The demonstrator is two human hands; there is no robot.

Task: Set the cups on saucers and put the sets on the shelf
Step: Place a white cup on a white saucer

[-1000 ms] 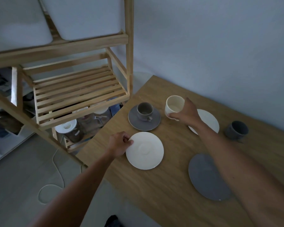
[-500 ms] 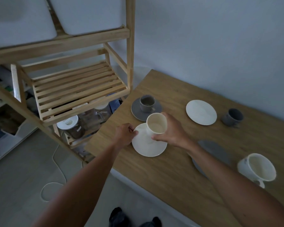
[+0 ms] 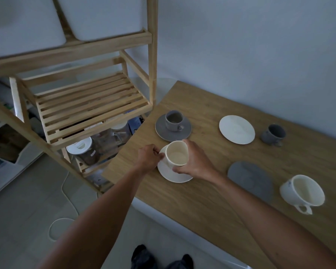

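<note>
My right hand [image 3: 195, 162] grips a cream cup [image 3: 177, 153] that rests on or just above a cream saucer [image 3: 171, 174] near the table's left edge. My left hand [image 3: 148, 158] pinches that saucer's left rim. Behind them a grey cup [image 3: 174, 120] sits on a grey saucer [image 3: 160, 128]. Farther right lie a bare cream saucer [image 3: 236, 129], a lone dark grey cup [image 3: 273, 135], a bare grey saucer [image 3: 250, 178] and a large cream cup [image 3: 303, 192] with its handle toward me. The slatted wooden shelf [image 3: 89, 105] stands to the left.
The wooden table [image 3: 211, 206] ends just left of my hands, close to the shelf's upright post [image 3: 152, 55]. Jars and a white lid [image 3: 80, 147] fill the level under the slats. White bins [image 3: 97, 14] sit on top. A cable [image 3: 66, 191] lies on the floor.
My right hand carried the cream cup from the back of the table over to the cream saucer held by my left hand and brought it down there. The view shifted right, revealing the large cream cup.
</note>
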